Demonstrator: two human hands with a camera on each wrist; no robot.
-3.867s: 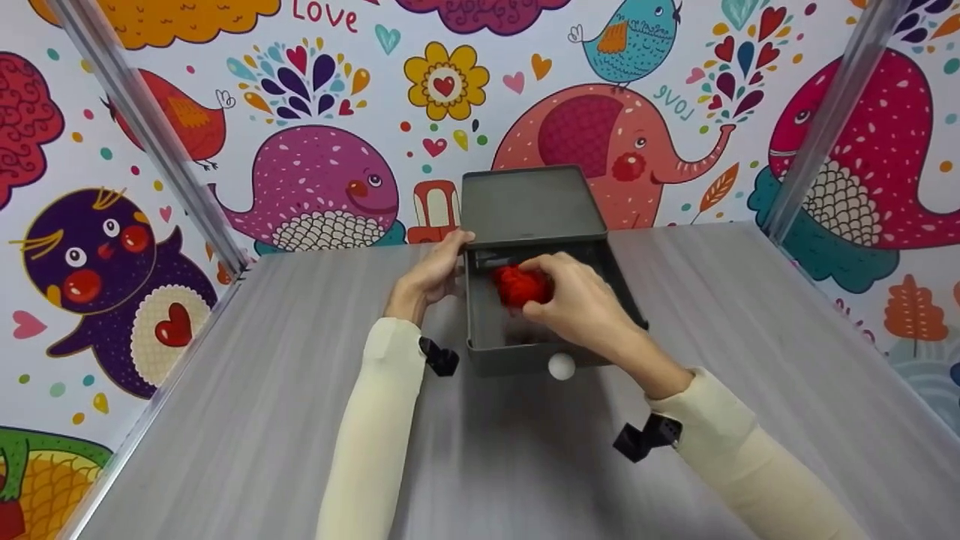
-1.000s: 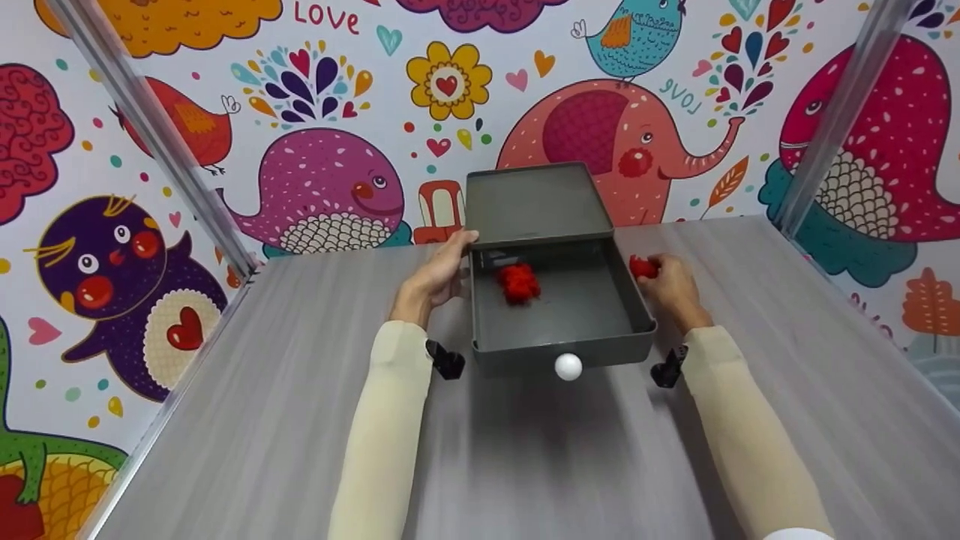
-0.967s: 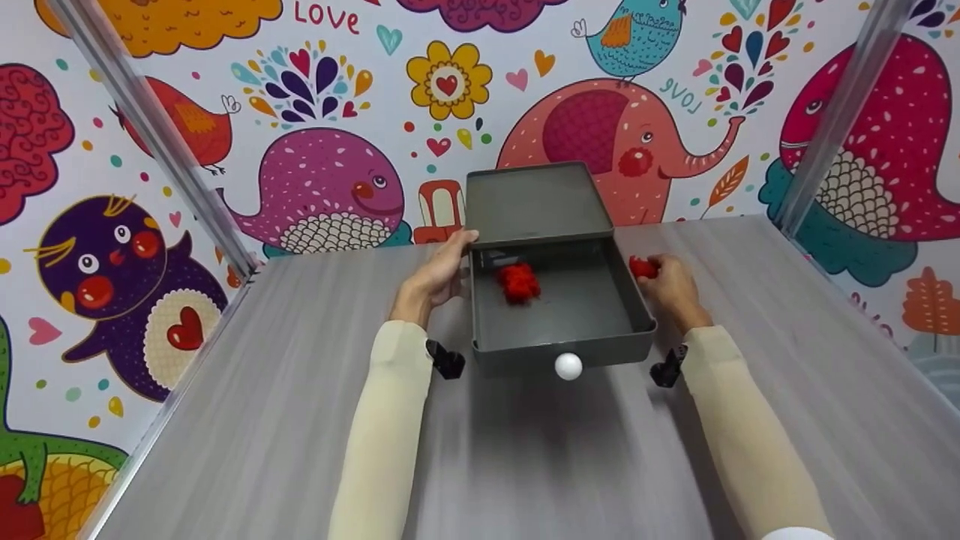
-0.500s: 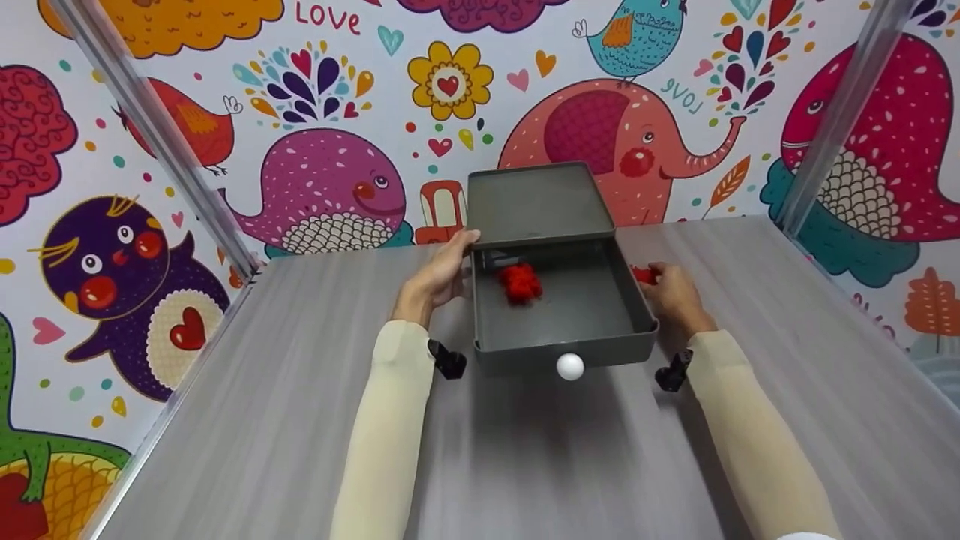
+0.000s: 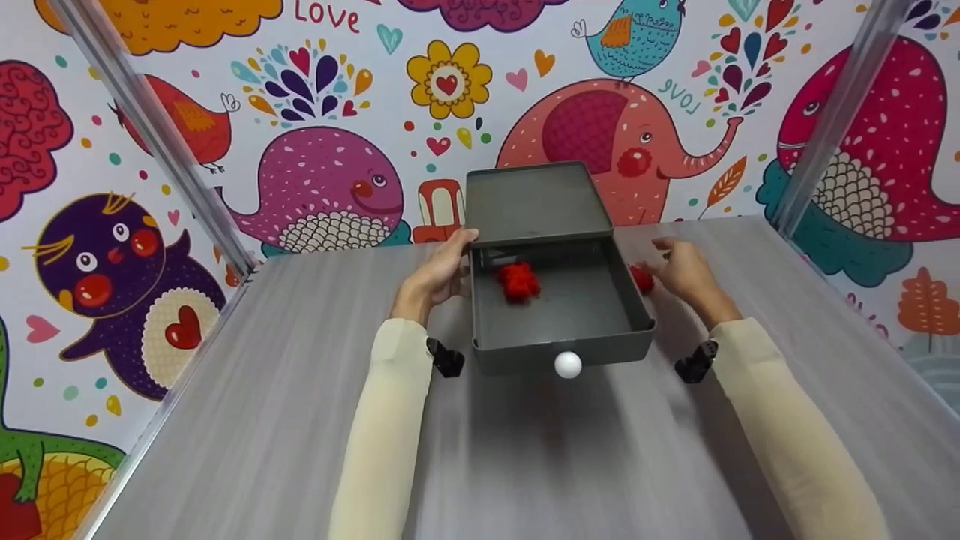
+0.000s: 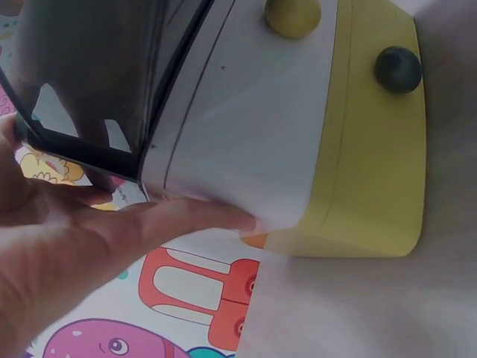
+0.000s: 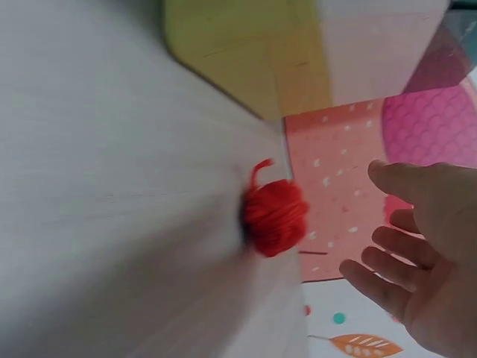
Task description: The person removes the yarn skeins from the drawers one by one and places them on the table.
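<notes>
A small cabinet has its grey top drawer point(image 5: 570, 300) pulled out, with a white knob point(image 5: 568, 364) on its front. In the drawer lies a red yarn ball point(image 5: 519, 282). My left hand point(image 5: 435, 274) steadies the cabinet's left side, thumb at the top's front corner; the left wrist view shows a finger lying straight along the white section point(image 6: 246, 112). On the table, right of the cabinet, sits another red yarn ball point(image 7: 276, 216), partly hidden by the drawer in the head view. Beside it my right hand point(image 5: 688, 274) holds nothing, fingers spread apart from the yarn.
Below the white section is a yellow drawer point(image 6: 373, 149) with a dark green knob point(image 6: 398, 69). The cabinet stands on a grey table point(image 5: 300, 375) close to the cartoon-printed back wall point(image 5: 450, 150). A metal post point(image 5: 832, 127) rises at the right corner.
My right hand has carried one red yarn ball out of the drawer to the table on the right, then let go and drawn back from it. The left hand has stayed put.
</notes>
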